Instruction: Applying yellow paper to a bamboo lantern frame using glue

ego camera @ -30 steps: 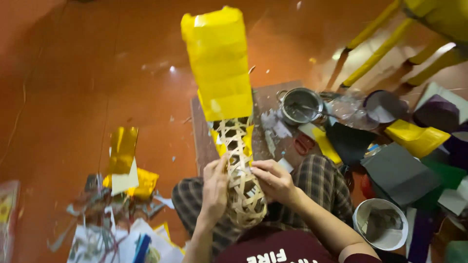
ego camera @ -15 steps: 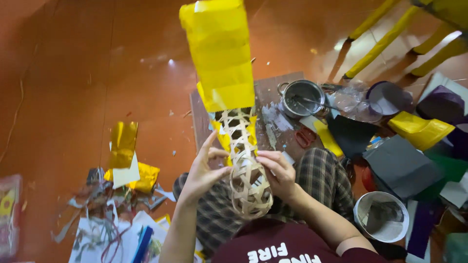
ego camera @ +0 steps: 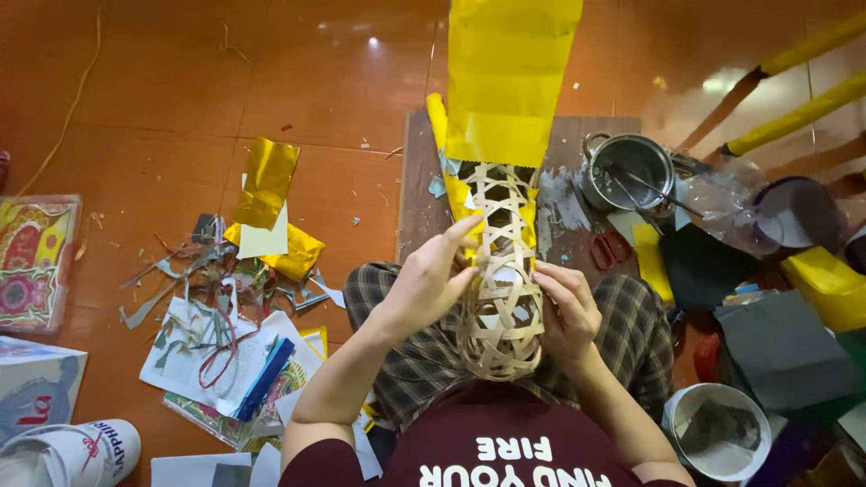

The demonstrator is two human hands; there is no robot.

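Note:
A long woven bamboo frame [ego camera: 502, 298], open lattice at its near end, points away from me over my lap. Yellow paper [ego camera: 507, 81] covers its far part. My left hand [ego camera: 431, 276] lies against the frame's left side with fingers spread, fingertips on the yellow paper's lower edge. My right hand [ego camera: 566, 308] grips the frame's right side. A wooden board [ego camera: 417, 185] lies on the floor beneath the frame.
A metal pot [ego camera: 628, 169] with a stick in it sits on the board's right. Red scissors [ego camera: 610, 249] lie near it. Gold foil [ego camera: 267, 184] and paper scraps [ego camera: 216, 334] litter the left floor. Dark and yellow paper sheets [ego camera: 785, 343] and a white bowl [ego camera: 722, 431] are at right.
The frame has swung closer to the camera and more upright in view. My left hand has shifted from gripping the lattice to spreading its fingers up toward the yellow paper's edge.

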